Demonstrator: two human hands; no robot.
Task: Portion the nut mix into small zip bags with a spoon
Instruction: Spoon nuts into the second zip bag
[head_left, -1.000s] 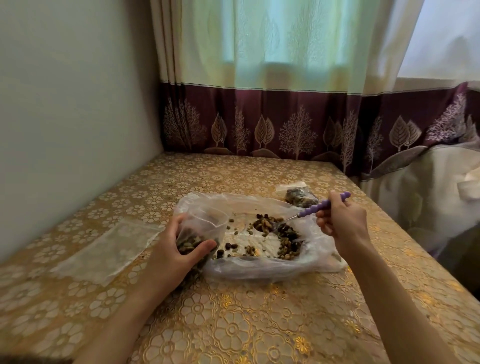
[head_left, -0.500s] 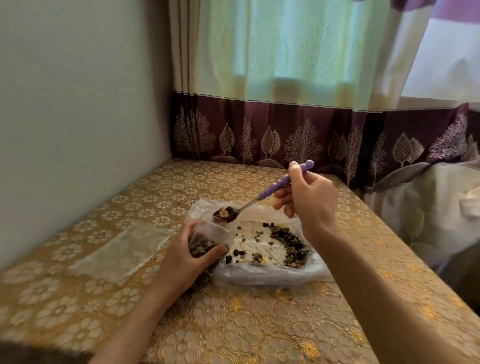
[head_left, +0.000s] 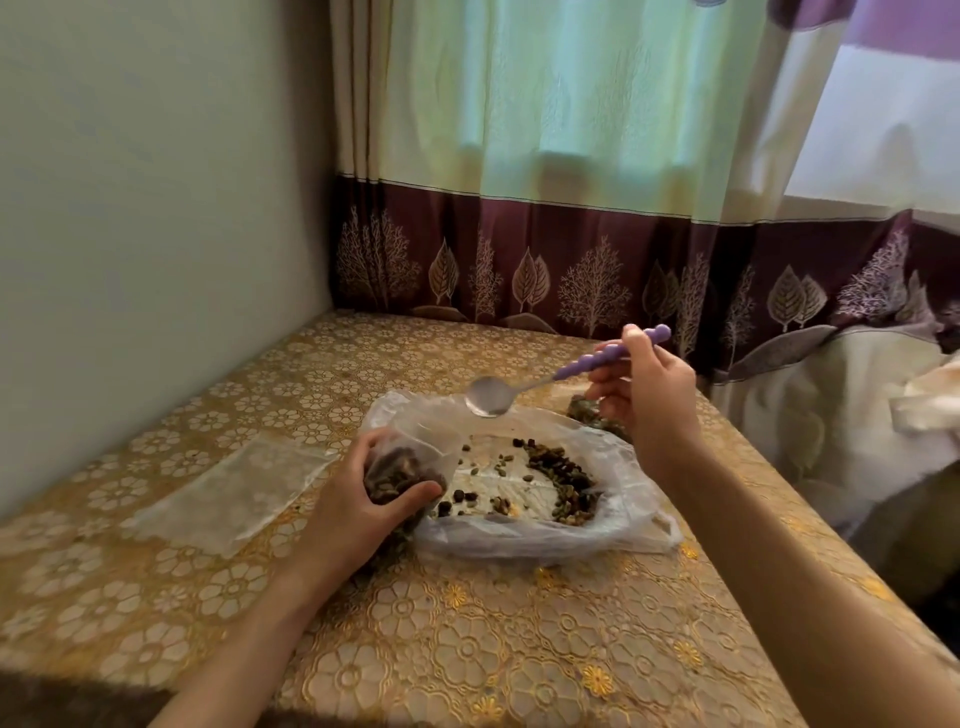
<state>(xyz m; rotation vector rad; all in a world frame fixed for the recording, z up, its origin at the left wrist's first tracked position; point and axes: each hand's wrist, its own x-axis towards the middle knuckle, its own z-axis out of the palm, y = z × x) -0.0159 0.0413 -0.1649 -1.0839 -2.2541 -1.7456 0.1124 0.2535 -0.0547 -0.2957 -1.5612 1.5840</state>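
My left hand grips a small clear zip bag, partly filled with nuts and held upright with its mouth open. A large crumpled plastic bag lies spread on the table beside it, with the nut mix scattered and heaped toward its right side. My right hand holds a spoon by its purple handle. The metal bowl of the spoon is empty and hovers above the far edge of the large bag, up and right of the small bag's mouth.
An empty flat zip bag lies to the left on the gold floral tablecloth. A filled small bag sits behind my right hand. A wall stands at the left, curtains at the back, and pale fabric lies off the table's right edge.
The spoon came up loaded from the nut mix to the small bag's mouth. Now it is empty and has drawn back up and to the right.
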